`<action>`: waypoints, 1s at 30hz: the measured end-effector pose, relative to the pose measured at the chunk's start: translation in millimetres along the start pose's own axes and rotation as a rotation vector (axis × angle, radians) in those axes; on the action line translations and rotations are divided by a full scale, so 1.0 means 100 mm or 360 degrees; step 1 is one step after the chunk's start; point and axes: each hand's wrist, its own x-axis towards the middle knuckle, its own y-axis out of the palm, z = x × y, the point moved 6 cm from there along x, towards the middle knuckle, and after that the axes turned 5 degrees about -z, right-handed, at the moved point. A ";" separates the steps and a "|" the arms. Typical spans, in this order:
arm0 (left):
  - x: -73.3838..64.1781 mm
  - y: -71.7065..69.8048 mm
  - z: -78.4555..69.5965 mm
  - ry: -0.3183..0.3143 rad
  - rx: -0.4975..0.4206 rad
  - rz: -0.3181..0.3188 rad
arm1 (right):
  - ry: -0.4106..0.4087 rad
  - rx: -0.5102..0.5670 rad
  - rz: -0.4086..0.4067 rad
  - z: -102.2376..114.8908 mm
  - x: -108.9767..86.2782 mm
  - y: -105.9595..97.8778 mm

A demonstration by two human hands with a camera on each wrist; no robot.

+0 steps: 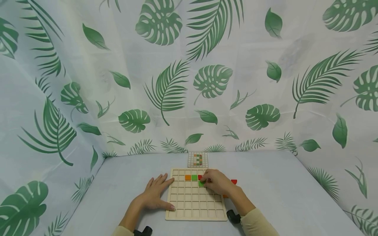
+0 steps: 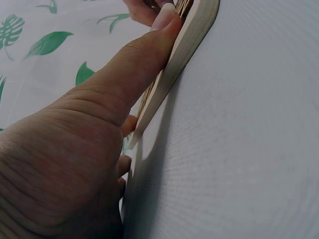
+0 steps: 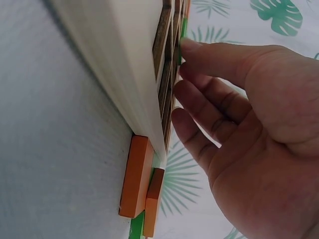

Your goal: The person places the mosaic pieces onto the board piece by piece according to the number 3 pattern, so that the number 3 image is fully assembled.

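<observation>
A square wooden grid board (image 1: 189,205) lies flat on the table. In its upper rows sit an orange tile (image 1: 188,177), a green tile (image 1: 194,177) and a red tile (image 1: 200,177), the red one partly covered. Below the red tile, my right hand (image 1: 217,182) pinches a second green tile (image 1: 201,184) at its cell; the fingers hide part of it. The right wrist view shows the thumb (image 3: 192,46) against that tile. With fingers spread, my left hand (image 1: 155,193) rests along the board's left edge, thumb (image 2: 149,42) on the rim.
Beyond the board lies a small pattern card (image 1: 198,159) with coloured squares. Loose tiles, among them a red one (image 1: 234,181) and an orange one (image 3: 137,177), lie by the board's right edge, partly behind the right arm. Leaf-printed cloth (image 1: 177,82) stands around the table.
</observation>
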 end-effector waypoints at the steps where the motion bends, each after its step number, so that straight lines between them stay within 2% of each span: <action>1: 0.00 0.00 0.00 -0.0001 0.0000 0.0001 | -0.0008 -0.0003 -0.0005 0.00 0.00 0.00; 10: 0.00 0.01 0.01 0.0018 0.0017 -0.0011 | 0.0048 0.0090 -0.0052 -0.01 0.01 0.00; 30: -0.01 0.03 0.02 0.0040 -0.0014 -0.0008 | 0.0073 0.0057 -0.0050 0.00 -0.01 -0.01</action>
